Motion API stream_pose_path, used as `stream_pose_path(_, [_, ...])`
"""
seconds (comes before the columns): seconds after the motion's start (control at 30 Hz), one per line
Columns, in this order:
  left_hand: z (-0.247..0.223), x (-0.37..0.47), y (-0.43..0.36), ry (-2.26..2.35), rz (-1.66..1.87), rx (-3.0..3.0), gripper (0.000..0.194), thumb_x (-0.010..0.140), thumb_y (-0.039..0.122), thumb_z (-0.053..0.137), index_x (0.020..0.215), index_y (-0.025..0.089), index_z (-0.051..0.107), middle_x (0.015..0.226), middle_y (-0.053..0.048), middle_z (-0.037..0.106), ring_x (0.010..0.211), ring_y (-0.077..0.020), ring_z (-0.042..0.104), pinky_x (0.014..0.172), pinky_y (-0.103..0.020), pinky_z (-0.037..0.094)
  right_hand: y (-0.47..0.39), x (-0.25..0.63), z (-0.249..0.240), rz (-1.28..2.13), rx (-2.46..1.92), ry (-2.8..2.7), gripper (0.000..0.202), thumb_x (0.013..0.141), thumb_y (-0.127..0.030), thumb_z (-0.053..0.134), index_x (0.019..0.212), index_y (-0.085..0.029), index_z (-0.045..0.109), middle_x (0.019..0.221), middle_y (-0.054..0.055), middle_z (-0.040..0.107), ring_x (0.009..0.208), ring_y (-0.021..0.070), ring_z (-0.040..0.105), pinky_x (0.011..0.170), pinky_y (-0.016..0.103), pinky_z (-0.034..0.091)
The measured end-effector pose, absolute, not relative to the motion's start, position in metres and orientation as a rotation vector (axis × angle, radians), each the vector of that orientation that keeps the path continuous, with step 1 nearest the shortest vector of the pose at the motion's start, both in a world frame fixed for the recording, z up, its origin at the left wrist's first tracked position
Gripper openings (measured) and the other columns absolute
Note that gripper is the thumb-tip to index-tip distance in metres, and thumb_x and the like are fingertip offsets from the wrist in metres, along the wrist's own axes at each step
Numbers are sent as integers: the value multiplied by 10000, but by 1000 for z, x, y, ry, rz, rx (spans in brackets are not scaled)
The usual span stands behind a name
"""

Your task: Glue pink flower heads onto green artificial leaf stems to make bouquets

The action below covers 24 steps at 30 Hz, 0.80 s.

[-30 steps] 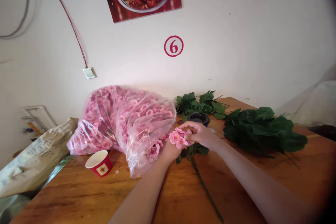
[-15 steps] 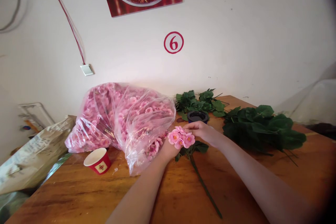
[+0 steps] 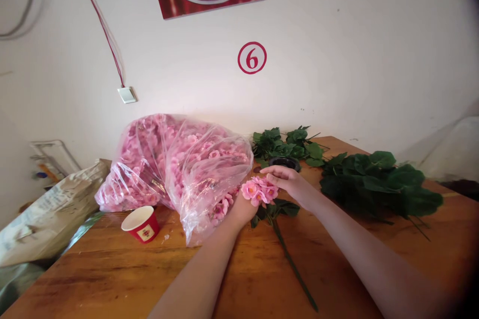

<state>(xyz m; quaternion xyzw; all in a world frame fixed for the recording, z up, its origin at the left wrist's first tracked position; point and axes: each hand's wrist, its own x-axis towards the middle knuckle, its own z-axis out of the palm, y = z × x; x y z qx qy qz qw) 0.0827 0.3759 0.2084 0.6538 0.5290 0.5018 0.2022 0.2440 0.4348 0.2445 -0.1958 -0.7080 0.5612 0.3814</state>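
Observation:
My left hand is closed at the top of an artificial flower stem, just under the leaves; its fingers are largely hidden behind the bloom. A cluster of pink artificial flowers with yellow centres sits in front of that hand. Green leaves spread out below the cluster, and the bare stem slants down toward me over the table. My right hand hovers at the upper right of the blossoms, fingers stretched out and thumb apart, nothing seen in them.
A clear plastic bag full of pink flowers lies on the wooden table. Beside it stands a red paper cup. Leafy stems lie at right, more greenery at the back, near a dark round container.
My right hand has lifted slightly off the flowers and its fingers have spread. The left hand and stem stay nearly where they were; the whole view has shifted a little.

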Motion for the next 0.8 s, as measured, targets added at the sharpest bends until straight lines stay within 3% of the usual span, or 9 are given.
stream_pose_path(0.13, [208,84,374,1422,1319,1973,209,811,230,485,670,184,632,681,-45,629,707,-178,569,750,-306,472,432,246,247,1396,-423,-1921,487,824,-446,624,1250,-216,563,850,18,579,679,129,556,596,261,481])
stream_pose_path(0.27, [208,86,374,1375,1324,1933,208,829,249,478,696,174,619,651,-29,604,634,-153,543,653,-273,454,431,241,242,1199,-431,-1991,270,787,-380,666,991,-203,682,873,26,572,702,132,549,614,263,472])
stream_pose_path(0.4, [203,85,376,1470,1315,1981,155,793,285,564,703,163,593,690,-12,591,640,-135,498,621,-250,419,433,234,233,1114,-452,-1969,173,767,-348,673,752,-176,659,770,9,567,653,126,523,575,255,422])
stream_pose_path(0.63, [195,83,378,1652,1180,2082,232,790,289,560,600,159,533,594,12,497,572,-112,424,563,-247,340,427,232,231,886,-494,-2060,137,777,-282,638,685,-181,650,756,22,596,639,134,527,566,263,394])
stream_pose_path(0.8, [203,84,378,1643,1207,2116,198,792,208,521,604,161,558,617,-2,553,585,-121,464,608,-251,376,416,235,240,848,-472,-2075,154,818,-283,599,713,-189,660,794,41,599,668,148,550,586,271,428])
